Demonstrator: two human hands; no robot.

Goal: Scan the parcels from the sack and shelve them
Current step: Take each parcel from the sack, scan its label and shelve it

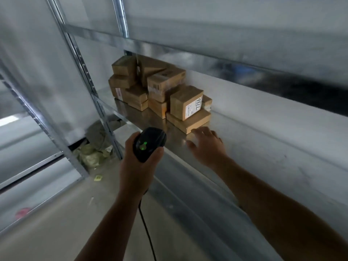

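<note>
My left hand (140, 161) grips the black scanner (150, 142), fingers curled round it. My right hand (207, 146) is over the metal shelf (254, 144), fingers loose and spread. Its tips are just beside the flat brown parcel (188, 120) under the parcel pile (150, 85).

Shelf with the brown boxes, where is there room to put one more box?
The shelf is bare to the right of the parcels, from the flat bottom parcel along the back wall. A narrow bare strip runs in front of them. The left end is crowded.
</note>
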